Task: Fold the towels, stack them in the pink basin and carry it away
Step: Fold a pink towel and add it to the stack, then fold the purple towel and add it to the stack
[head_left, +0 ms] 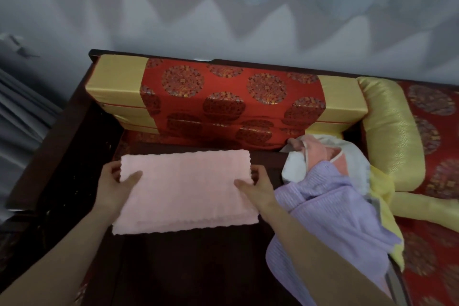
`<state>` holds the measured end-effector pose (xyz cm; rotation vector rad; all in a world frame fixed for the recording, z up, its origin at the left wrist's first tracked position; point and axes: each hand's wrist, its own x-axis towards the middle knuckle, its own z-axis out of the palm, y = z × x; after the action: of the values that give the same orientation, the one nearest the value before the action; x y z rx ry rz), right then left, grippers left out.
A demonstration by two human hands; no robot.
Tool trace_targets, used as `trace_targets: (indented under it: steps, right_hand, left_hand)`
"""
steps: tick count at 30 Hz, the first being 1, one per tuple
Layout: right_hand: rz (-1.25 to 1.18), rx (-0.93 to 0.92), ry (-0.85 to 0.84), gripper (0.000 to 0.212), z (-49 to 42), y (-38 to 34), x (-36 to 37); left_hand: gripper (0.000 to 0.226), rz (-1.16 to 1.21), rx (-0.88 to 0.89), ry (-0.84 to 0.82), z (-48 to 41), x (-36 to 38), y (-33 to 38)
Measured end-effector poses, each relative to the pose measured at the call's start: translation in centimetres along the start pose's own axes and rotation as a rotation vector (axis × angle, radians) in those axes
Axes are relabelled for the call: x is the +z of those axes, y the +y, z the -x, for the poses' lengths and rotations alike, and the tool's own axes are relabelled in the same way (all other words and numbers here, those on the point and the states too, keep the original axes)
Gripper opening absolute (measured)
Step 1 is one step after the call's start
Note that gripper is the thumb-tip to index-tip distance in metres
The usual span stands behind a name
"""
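A folded pink towel [186, 189] lies flat on the dark wooden surface [188, 263] in the middle of the view. My left hand [115, 186] grips its left edge, thumb on top and fingers underneath. At the towel's right edge my right hand [257, 184] holds it the same way. To the right sits a heap of loose towels: a lilac one [330, 221] on top, a white one [295, 164], a pink one [318, 151] and a yellow one [387, 208]. No pink basin shows in this view.
Red and gold cushions [228, 102] are stacked behind the towel against the grey wall. A gold bolster [392, 131] lies at the right on a red patterned seat [437, 206]. A dark wooden armrest [67, 146] runs along the left side.
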<state>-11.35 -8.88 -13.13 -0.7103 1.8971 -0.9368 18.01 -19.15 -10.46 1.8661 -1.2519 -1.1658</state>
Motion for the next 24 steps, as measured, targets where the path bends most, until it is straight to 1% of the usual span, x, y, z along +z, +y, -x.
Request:
trace_targets:
  steps: [2,4,6,7,8,9,11,13,14,16,17,19,21,23,24]
  right_hand:
    - [-0.002,0.000,-0.022,0.046,0.6,-0.5,-0.2]
    - [0.006,-0.060,-0.007,0.045,1.3,-0.8,-2.0]
    - [0.065,-0.146,0.089,0.042,2.2,-0.9,-5.9]
    - [0.123,-0.169,0.129,0.040,2.5,-0.9,-8.3]
    - [0.199,-0.175,0.157,0.038,2.8,-0.7,-10.9]
    - [0.276,-0.167,0.173,0.037,3.1,-0.5,-13.3]
    - [0.398,-0.114,0.207,0.033,3.6,0.4,-17.9]
    - [0.475,-0.098,0.252,0.027,3.7,1.4,-20.7]
    - [0.515,-0.097,0.257,0.025,3.6,1.9,-21.6]
    - [0.595,-0.117,0.225,0.027,3.1,2.9,-23.0]
    - [0.642,-0.144,0.198,0.030,2.6,3.4,-23.4]
    - [0.731,-0.180,0.157,0.035,1.7,4.4,-24.0]
    - [0.772,-0.142,0.159,0.035,1.0,5.0,-24.5]
    - [0.746,-0.078,0.178,0.032,0.6,5.1,-24.5]
    - [0.725,-0.057,0.179,0.030,0.6,5.2,-24.7]
  left_hand:
    - [0.061,-0.117,0.061,0.023,-0.3,-0.1,0.5]
    - [0.060,-0.240,0.159,0.113,-0.3,-0.5,1.7]
    - [0.055,-0.322,0.328,0.208,0.5,0.3,3.7]
    - [0.050,-0.331,0.414,0.221,1.3,1.1,5.0]
    - [0.044,-0.315,0.491,0.192,2.4,2.6,6.2]
    - [0.038,-0.284,0.552,0.115,3.8,4.4,7.4]
    - [0.031,-0.238,0.589,-0.164,7.4,9.4,9.3]
    - [0.026,-0.248,0.589,-0.462,10.6,14.8,9.5]
    - [0.023,-0.273,0.595,-0.570,12.0,17.5,9.0]
    - [0.022,-0.359,0.609,-0.701,13.9,22.3,7.6]
    - [0.023,-0.411,0.592,-0.722,14.5,23.9,7.0]
    - [0.025,-0.512,0.542,-0.692,15.0,26.2,5.8]
    - [0.029,-0.603,0.529,-0.629,15.7,27.3,5.1]
    - [0.041,-0.609,0.500,-0.596,16.6,27.1,4.3]
    - [0.051,-0.584,0.462,-0.605,17.2,27.0,3.8]
